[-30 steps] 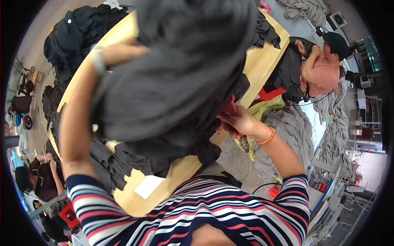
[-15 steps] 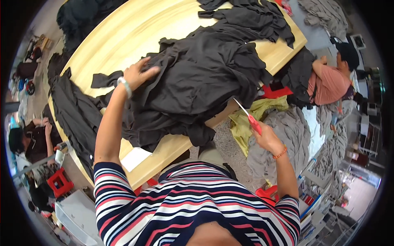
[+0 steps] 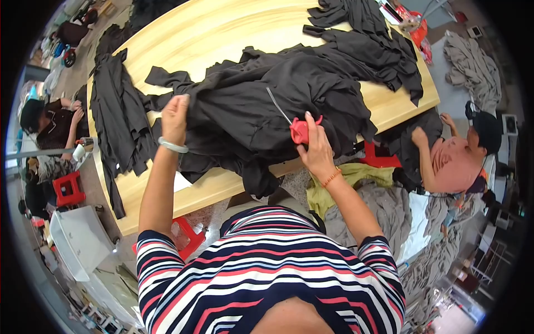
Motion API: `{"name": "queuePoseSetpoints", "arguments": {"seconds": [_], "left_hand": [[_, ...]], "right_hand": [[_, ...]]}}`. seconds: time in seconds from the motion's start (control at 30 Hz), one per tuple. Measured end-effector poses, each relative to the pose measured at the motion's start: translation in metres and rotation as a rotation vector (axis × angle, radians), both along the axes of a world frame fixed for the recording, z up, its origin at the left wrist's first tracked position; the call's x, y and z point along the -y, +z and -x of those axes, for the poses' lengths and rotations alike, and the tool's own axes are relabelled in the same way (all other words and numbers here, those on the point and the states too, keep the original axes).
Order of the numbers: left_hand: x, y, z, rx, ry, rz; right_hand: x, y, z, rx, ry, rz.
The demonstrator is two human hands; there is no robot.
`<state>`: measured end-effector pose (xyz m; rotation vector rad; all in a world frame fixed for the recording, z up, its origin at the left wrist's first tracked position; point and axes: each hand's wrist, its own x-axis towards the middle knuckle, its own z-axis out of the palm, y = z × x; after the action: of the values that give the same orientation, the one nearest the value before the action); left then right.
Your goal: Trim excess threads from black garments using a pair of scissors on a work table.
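A dark grey garment lies crumpled across the near half of the wooden table, part of it hanging over the front edge. My left hand is closed at the garment's left side, pinching its cloth and drawing it taut. In my right hand are scissors with red handles. Their blades point up and left over the middle of the garment, and they look closed. Whether the blades touch the cloth I cannot tell.
More dark garments lie at the table's left end and far right. Grey cloth and yellow-green cloth are heaped below right. A red stool stands under the near edge. Co-workers sit at right and left.
My left hand, open on the garment before, has closed on its left side. My right hand has brought the scissors from beyond the table's front edge up and left over the garment.
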<state>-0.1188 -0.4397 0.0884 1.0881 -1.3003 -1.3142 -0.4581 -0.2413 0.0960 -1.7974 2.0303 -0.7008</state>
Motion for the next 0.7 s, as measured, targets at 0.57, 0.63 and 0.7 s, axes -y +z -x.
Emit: {"name": "queuePoseSetpoints", "arguments": {"seconds": [0.57, 0.63, 0.7], "left_hand": [[-0.092, 0.066, 0.011, 0.175, -0.614, -0.532], [-0.104, 0.044, 0.021, 0.209, -0.723, -0.551], [-0.110, 0.046, 0.038, 0.166, -0.788, -0.571]], "right_hand": [[-0.012, 0.123, 0.082, 0.331, 0.255, -0.527], [-0.022, 0.089, 0.078, 0.267, 0.165, -0.441], [-0.021, 0.093, 0.060, 0.280, 0.123, -0.463]]}}
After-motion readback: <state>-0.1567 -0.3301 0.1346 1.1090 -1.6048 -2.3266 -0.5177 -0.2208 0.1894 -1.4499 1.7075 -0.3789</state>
